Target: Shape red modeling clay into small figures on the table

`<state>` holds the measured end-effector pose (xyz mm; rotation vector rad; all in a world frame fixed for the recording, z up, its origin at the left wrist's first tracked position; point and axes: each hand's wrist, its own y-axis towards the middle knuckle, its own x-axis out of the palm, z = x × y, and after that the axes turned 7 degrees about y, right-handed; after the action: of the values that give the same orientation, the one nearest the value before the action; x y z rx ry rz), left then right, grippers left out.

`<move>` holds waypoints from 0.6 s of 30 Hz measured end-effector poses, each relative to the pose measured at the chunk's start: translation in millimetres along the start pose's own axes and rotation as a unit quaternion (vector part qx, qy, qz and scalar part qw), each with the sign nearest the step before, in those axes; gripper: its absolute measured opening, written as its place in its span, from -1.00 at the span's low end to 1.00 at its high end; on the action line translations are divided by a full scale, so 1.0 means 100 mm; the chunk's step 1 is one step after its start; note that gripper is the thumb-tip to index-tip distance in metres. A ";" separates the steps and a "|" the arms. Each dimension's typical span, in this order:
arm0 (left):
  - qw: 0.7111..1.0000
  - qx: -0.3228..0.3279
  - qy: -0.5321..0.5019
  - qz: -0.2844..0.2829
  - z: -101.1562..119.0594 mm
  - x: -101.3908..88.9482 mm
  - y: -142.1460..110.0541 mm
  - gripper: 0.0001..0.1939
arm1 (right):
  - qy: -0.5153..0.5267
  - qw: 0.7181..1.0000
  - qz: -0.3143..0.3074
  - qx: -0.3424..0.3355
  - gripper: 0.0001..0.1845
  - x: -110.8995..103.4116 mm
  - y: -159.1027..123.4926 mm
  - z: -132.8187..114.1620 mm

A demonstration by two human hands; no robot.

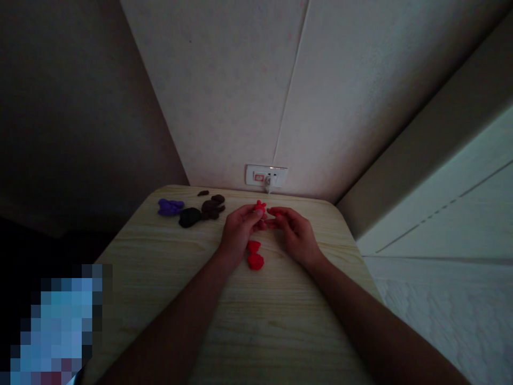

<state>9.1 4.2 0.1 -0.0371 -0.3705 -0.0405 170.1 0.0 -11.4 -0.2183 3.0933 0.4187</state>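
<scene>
Two bare hands meet near the middle of the tabletop's (256,326) far edge, forearms coming in from the near edge. Left hand (239,227): grip closed around a red knobbed piece (260,205), apparently modelling clay, thumb laid across its near face. Hold looks chosen to steady soft stuff without flattening it; knobs stand free above the thumb. Right hand (296,232): grip pinched, seemingly on a small red bit (278,215), just beside the left; fingertips only, which suits so slight a piece. Exact contact too dim to read.

Two red lumps (255,261) lie between the wrists, on the near side of the hands, probably there for easy reach. Whether they join, cannot tell.

Toward the far left corner: purple lump (170,207), black lump (189,217), dark brown lump (213,207), with a brown scrap (203,193) by the far edge. Grouped well apart from the red, perhaps to keep colours unmixed.
</scene>
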 end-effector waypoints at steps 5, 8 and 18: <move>1.000 -0.001 0.002 0.003 0.00 0.00 0.00 -0.68 | 0.034 0.999 0.015 0.018 -0.65 0.02 0.00 -0.02; 1.000 -0.001 0.005 0.006 0.00 0.00 0.00 -0.67 | 0.023 0.999 0.024 0.026 -0.65 0.03 -0.01 -0.06; 1.000 -0.004 0.009 0.004 0.00 0.00 0.00 -0.68 | 0.009 0.998 0.061 0.021 -0.71 -0.01 0.01 -0.03</move>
<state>8.8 3.7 0.2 -0.0455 -0.3516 -0.0335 170.6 0.0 -8.2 -0.0315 3.1406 0.3560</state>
